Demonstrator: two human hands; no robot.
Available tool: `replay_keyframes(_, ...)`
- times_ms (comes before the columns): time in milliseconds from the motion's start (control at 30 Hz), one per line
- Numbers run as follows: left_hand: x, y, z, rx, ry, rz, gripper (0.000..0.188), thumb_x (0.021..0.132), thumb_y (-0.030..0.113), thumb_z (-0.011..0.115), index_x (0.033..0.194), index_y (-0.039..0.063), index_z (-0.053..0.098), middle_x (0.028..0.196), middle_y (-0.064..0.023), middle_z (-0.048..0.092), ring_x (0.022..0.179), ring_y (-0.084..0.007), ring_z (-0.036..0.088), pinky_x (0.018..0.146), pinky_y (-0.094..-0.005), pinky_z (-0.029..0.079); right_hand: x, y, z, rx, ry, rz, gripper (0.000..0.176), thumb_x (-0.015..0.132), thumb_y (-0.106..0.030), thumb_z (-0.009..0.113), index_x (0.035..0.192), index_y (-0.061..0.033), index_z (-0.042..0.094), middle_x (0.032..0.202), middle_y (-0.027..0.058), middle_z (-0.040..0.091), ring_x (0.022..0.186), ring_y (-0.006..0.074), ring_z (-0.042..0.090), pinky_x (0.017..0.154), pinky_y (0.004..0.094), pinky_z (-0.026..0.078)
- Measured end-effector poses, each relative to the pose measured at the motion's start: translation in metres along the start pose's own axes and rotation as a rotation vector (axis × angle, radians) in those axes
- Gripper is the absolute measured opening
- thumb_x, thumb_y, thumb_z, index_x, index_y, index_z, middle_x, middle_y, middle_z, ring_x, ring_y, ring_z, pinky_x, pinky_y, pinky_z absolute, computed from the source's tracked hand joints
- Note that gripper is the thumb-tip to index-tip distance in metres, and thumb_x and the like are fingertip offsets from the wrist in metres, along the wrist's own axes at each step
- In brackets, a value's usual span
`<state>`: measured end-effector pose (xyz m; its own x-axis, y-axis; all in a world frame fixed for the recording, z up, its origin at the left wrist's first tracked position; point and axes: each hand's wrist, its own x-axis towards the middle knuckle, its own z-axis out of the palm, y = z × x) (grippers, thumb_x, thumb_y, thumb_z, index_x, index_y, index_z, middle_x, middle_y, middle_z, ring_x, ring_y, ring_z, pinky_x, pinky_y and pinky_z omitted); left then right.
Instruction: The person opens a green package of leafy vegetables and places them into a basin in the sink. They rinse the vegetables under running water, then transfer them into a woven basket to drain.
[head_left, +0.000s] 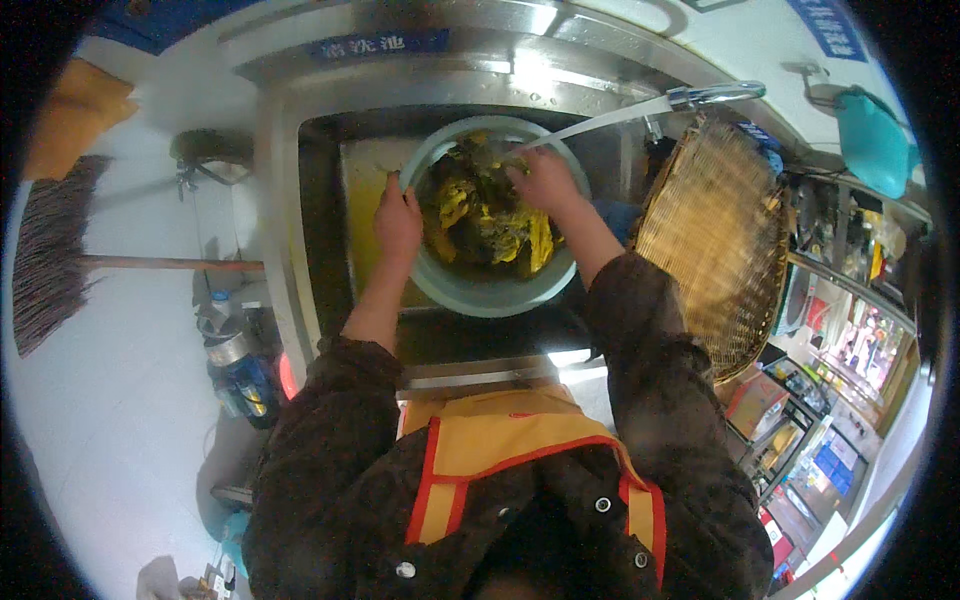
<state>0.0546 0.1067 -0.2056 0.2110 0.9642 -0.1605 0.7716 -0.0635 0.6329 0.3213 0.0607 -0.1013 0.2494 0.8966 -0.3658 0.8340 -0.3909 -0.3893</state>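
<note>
A round pale green-grey basin (492, 304) stands in the stainless steel sink (375, 150). Inside it, yellow and dark green leafy vegetables (536, 244) lie in murky water. My left hand (399, 223) grips the basin's left rim. Over the upper right of the basin is my right hand (544, 178), its fingertips at the leaves; whether they hold anything is hidden. A chrome faucet (716, 93) reaches in from the right. From it a whitish length (607, 120), a hose or a water stream, runs down to beside my right hand.
A woven bamboo tray (716, 247) leans along the sink's right side. Left of the sink are a broom (56, 255) with a wooden handle and a metal container (227, 349) near bottles. A turquoise plastic container (870, 142) hangs on the wall. Crowded shelves (795, 420) stand at right.
</note>
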Motion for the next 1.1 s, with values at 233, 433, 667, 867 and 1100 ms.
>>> replay_keyframes(233,0.002,0.002,-0.002,0.023,-0.054,-0.080,0.038,0.097,0.025,0.054,0.131,0.009,0.047,0.106,-0.0184,0.065,0.088,-0.0402,0.064,0.072,-0.0493,0.052,0.018,-0.023,0.040,-0.113,-0.078,0.159,0.069,0.075,-0.040,0.076,0.132,-0.0092,0.052,0.133,0.0242,0.049,0.109,0.0447,0.057,0.093,0.0509,0.049)
replay_keyframes(433,0.001,0.005,0.000,0.117,0.013,-0.043,0.037,0.099,0.032,0.050,0.129,0.010,0.048,0.106,-0.0173,0.065,0.089,-0.0384,0.065,0.072,-0.0501,0.051,-0.023,-0.071,0.055,-0.152,-0.279,0.100,0.058,0.074,-0.028,0.073,0.127,-0.0125,0.054,0.129,0.0231,0.051,0.106,0.0427,0.059,0.088,0.0506,0.051)
replay_keyframes(667,-0.003,0.015,-0.010,0.124,0.025,-0.076,0.035,0.100,0.032,0.049,0.128,0.010,0.049,0.105,-0.0176,0.064,0.088,-0.0380,0.065,0.072,-0.0504,0.051,-0.057,-0.059,0.041,-0.074,0.008,-0.095,0.050,0.081,-0.040,0.071,0.121,-0.0113,0.063,0.113,0.0193,0.062,0.099,0.0402,0.062,0.082,0.0492,0.053)
replay_keyframes(867,-0.003,0.026,-0.021,0.131,0.028,-0.083,0.033,0.100,0.029,0.049,0.126,0.009,0.049,0.103,-0.0178,0.063,0.086,-0.0395,0.064,0.072,-0.0508,0.051,0.046,0.008,0.034,0.026,-0.130,0.272,0.062,0.078,-0.051,0.072,0.117,-0.0046,0.065,0.105,0.0228,0.067,0.105,0.0389,0.061,0.091,0.0444,0.049)
replay_keyframes(1100,0.004,0.008,-0.001,0.198,0.009,-0.083,0.034,0.100,0.030,0.048,0.127,0.009,0.047,0.103,-0.0187,0.062,0.085,-0.0397,0.064,0.070,-0.0507,0.051,0.050,0.008,0.092,0.181,0.059,0.246,0.063,0.074,-0.040,0.076,0.123,-0.0032,0.060,0.106,0.0237,0.066,0.105,0.0386,0.062,0.089,0.0428,0.050)
